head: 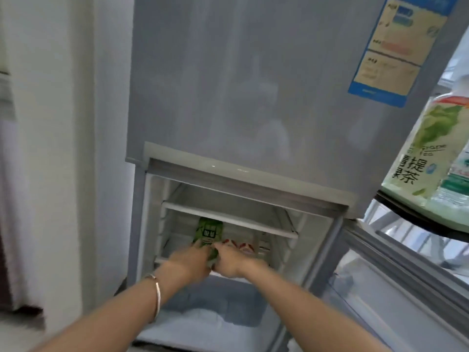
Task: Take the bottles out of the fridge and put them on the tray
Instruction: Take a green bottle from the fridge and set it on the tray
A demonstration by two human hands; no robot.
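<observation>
The grey fridge [228,97] stands with its lower door open. Inside, on a shelf, a green-labelled bottle [208,231] stands at the left, with red-and-white bottles [241,246] to its right. My left hand [190,260] and my right hand [232,262] both reach into the compartment and close around the base of the green bottle. At the right edge, a dark tray [411,219] carries a large green-tea bottle [431,143] and a clear bottle [459,179] beside it.
The open fridge door [396,288] swings out to the right below the tray. A white shelf rail [228,215] crosses above the bottles. A clear drawer [210,308] sits at the fridge bottom. A white wall [63,148] stands left.
</observation>
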